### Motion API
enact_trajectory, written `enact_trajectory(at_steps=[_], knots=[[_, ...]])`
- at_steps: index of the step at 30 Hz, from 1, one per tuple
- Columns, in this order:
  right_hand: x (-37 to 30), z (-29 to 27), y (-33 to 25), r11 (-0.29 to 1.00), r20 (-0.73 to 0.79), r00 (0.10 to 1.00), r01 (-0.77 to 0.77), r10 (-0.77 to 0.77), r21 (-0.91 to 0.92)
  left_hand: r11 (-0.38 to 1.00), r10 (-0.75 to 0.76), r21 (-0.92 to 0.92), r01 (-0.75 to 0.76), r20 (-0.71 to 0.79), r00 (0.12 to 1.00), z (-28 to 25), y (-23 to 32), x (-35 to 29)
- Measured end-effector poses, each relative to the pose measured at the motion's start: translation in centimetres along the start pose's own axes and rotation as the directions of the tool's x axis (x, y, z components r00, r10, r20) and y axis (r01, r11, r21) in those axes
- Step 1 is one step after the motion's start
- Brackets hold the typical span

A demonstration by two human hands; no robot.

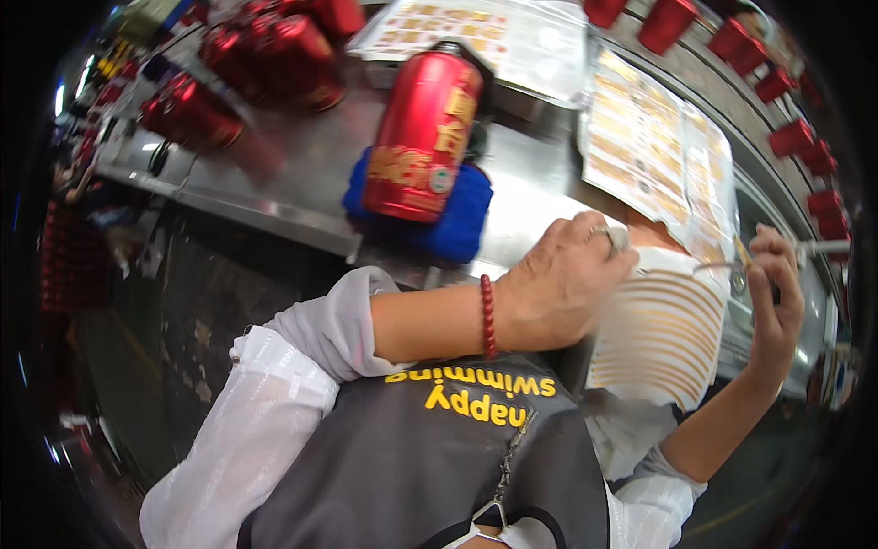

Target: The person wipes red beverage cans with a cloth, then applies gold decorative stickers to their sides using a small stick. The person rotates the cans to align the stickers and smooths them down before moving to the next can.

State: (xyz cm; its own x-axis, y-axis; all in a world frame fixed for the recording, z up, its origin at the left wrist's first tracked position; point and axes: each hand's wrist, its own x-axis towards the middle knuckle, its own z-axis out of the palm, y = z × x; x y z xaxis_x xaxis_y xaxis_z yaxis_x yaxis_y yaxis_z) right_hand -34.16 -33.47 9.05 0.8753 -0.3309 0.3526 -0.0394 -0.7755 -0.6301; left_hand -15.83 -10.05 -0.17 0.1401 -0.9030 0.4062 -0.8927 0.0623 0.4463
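Observation:
My left hand [558, 288], a red bead bracelet at its wrist, is closed with the fingers curled together. A small pale thing shows at its fingertips, too unclear to name. On the right, my right hand [776, 297] pinches a thin, pale, slender thing [718, 266]; its kind is not clear. Between the hands lies a white sheet with curved gold stripes [663, 316], partly blurred. Left of and beyond my left hand, a shiny red bottle [416, 137] with gold lettering leans on a folded blue cloth [466, 215].
Several red bottles [274, 59] stand at the far left of the metal table [283, 174]. Sheets with gold prints [636, 137] lie beyond my hands, beside a white printed sheet [540, 46]. More red containers [791, 139] line a rack along the right.

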Motion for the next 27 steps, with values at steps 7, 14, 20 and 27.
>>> enact_trajectory(at_steps=[7,14,20,27], knots=[[1.9,8.1,-5.3,0.991,0.131,0.985,0.105,-0.115,0.083,0.953,-0.078,0.223,0.207,-0.479,0.874,-9.3,-6.0,-11.8],[3.5,15.3,-8.6,0.974,0.179,0.977,0.076,-0.115,0.212,0.913,-0.148,0.253,0.319,-0.525,0.838,-9.3,-10.6,-14.1],[4.0,19.1,-9.9,0.97,0.198,0.974,0.06,-0.109,0.237,0.879,0.109,0.465,0.106,-0.413,0.904,-10.6,-11.2,-13.4],[5.3,21.2,-12.3,0.975,0.199,0.977,0.029,-0.074,0.219,0.941,-0.072,0.245,0.233,-0.528,0.846,-9.9,-12.1,-15.4]])
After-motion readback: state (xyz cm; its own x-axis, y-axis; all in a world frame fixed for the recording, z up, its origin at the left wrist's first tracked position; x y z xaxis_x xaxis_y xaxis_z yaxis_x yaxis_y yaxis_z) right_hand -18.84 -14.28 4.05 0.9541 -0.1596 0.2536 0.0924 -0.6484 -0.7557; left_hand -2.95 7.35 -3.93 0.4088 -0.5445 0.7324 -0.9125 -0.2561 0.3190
